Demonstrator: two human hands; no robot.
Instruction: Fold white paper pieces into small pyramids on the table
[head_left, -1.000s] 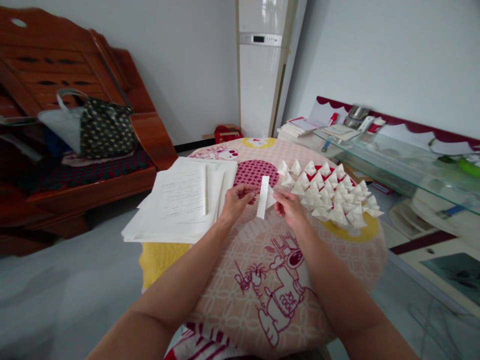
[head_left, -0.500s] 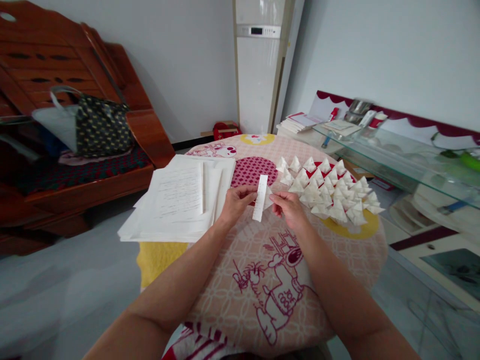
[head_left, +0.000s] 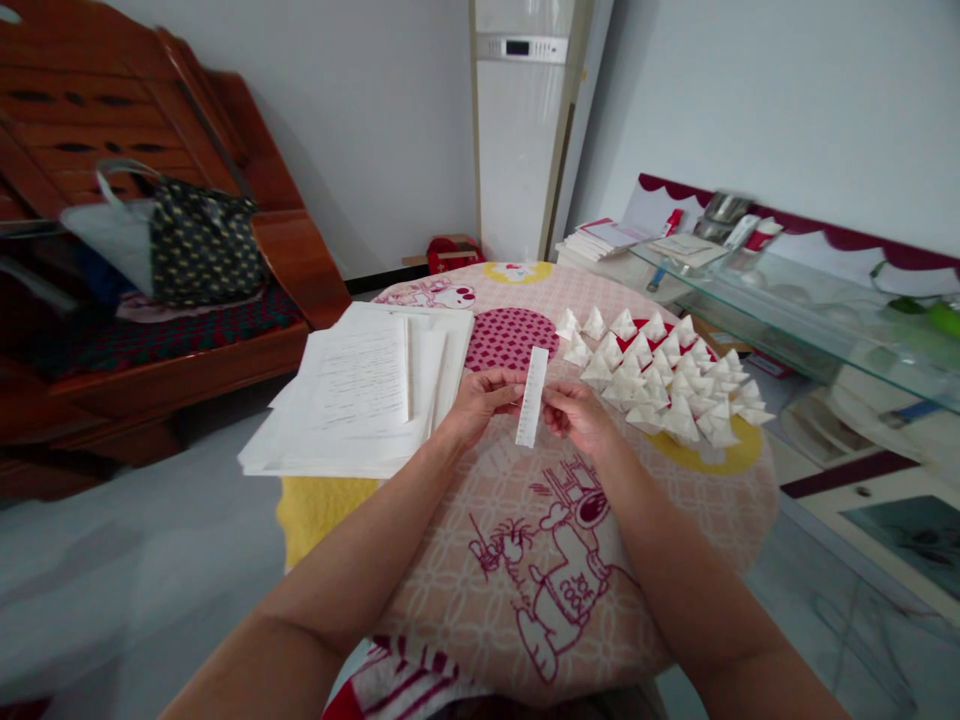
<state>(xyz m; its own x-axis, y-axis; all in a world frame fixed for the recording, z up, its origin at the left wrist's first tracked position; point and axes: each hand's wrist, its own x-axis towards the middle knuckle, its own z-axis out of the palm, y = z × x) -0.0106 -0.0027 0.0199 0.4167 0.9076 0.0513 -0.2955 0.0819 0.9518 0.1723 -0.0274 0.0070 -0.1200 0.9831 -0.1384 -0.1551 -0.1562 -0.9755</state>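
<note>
A narrow white paper strip stands upright between my two hands above the cartoon-printed pink cloth. My left hand pinches its left edge with thumb and fingers. From the right, my right hand pinches the same strip. Just to the right lies a pile of several small folded white paper triangles. A stack of white paper sheets lies to the left of my left hand.
A wooden bench with a dotted bag stands at the left. A white standing air conditioner is behind the table. A glass shelf with books and cups runs along the right.
The flap that stuck out to the right of the strip is now folded flat against it. Both hands have drawn closer together on the strip.
</note>
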